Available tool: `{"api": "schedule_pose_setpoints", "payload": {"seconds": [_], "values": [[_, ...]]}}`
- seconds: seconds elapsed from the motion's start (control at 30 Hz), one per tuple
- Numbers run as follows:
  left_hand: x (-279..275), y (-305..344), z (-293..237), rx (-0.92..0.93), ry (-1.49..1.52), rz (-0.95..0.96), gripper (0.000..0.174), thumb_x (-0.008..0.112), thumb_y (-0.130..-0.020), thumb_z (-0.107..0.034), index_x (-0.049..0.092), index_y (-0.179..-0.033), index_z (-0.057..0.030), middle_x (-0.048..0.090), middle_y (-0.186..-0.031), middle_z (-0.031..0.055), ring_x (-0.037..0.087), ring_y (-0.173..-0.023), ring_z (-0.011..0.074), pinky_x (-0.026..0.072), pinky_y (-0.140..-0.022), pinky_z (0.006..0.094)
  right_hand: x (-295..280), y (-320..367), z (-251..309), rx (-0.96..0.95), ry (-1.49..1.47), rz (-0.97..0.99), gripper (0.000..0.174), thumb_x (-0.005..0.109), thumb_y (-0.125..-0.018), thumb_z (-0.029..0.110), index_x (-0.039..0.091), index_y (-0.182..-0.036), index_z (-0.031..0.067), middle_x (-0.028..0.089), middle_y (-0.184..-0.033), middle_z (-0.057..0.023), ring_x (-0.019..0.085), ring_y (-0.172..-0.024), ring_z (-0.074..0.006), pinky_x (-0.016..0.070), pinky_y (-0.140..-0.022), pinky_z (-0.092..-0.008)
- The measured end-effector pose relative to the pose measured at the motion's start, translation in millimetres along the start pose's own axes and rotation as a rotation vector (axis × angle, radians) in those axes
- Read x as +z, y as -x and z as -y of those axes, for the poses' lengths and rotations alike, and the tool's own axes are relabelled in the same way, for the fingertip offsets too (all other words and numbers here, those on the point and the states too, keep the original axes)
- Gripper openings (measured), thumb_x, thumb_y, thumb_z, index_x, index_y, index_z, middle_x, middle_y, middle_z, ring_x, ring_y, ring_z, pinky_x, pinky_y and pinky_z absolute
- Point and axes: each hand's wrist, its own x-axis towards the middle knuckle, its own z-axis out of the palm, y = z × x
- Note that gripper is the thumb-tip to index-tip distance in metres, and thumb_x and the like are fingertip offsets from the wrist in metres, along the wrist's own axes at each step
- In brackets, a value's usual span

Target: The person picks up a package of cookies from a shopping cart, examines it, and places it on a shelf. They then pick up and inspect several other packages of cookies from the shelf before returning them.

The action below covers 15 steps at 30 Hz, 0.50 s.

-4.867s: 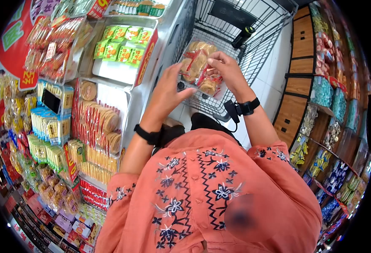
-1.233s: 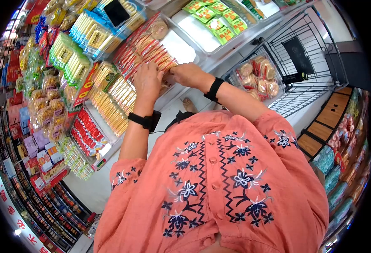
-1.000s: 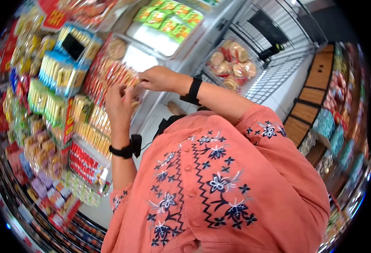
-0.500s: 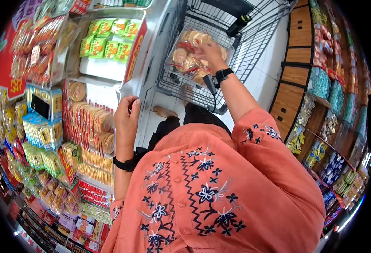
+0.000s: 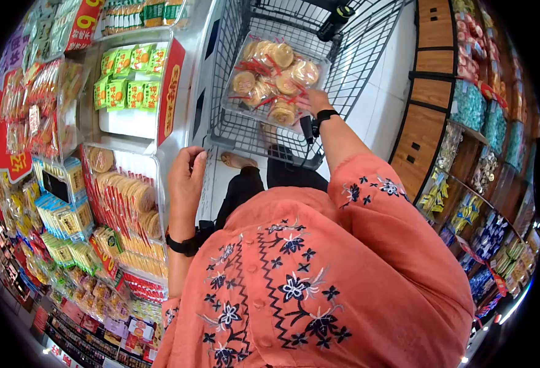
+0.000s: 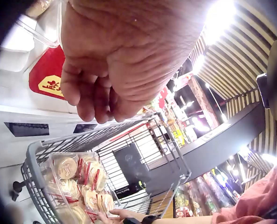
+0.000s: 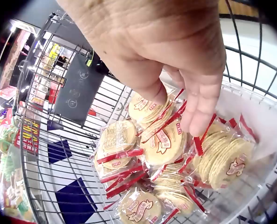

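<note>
Fingertips of right hand (image 5: 314, 103) relaxed, resting on cracker bag (image 5: 269, 73); nothing pinched.
Bag lies in cart (image 5: 221, 130) basket; left hand (image 5: 186, 176) loosely curled, holding nothing, raised beside shelf bin (image 5: 136, 164) of crackers.

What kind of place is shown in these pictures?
Most likely a supermarket snack aisle: a grey wire shopping cart holding a clear bag of round crackers, beside shelves of packaged biscuits.

Head camera looks down from above; wrist cameras close-up, facing outward; all share cart (image 5: 224, 86)
</note>
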Motion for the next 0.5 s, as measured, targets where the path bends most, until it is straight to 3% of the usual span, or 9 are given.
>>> {"api": "schedule_pose_setpoints", "payload": {"seconds": [0.13, 0.23, 0.5], "values": [[13.3, -9.6, 2.2, 0.051, -0.013, 0.033, 0.021, 0.064, -0.100, -0.017, 0.064, -0.106, 0.0020, 0.067, -0.087, 0.0086, 0.059, -0.076, 0.0138, 0.0494, -0.071, 0.0283, -2.8, -10.2, -3.1, 0.025, -0.031, -0.027, 0.037, 0.056, -0.100, 0.019, 0.049, -0.126, -0.0062, 0.058, -0.117, -0.0189, 0.067, -0.103, -0.0331, 0.0629, -0.080, -0.0429], [19.8, -11.7, -9.9, 0.040, -0.007, 0.065, 0.020, 0.064, -0.099, -0.017, 0.064, -0.107, 0.0019, 0.068, -0.087, 0.0085, 0.059, -0.075, 0.0134, 0.0494, -0.070, 0.0282, -9.5, -19.3, -3.8, 0.023, -0.066, 0.076, 0.036, 0.059, -0.097, 0.019, 0.050, -0.121, -0.0055, 0.063, -0.111, -0.0209, 0.070, -0.091, -0.0328, 0.0628, -0.064, -0.0414], [24.2, -11.8, -15.0, 0.028, -0.050, 0.107, 0.020, 0.063, -0.100, -0.017, 0.064, -0.107, 0.0025, 0.067, -0.088, 0.0053, 0.057, -0.080, 0.0108, 0.0482, -0.073, 0.0272, -2.0, -22.2, 1.3, 0.078, -0.012, -0.004, 0.034, 0.059, -0.096, 0.021, 0.054, -0.121, -0.0027, 0.066, -0.107, -0.0184, 0.070, -0.086, -0.0296, 0.0598, -0.062, -0.0401]]}}
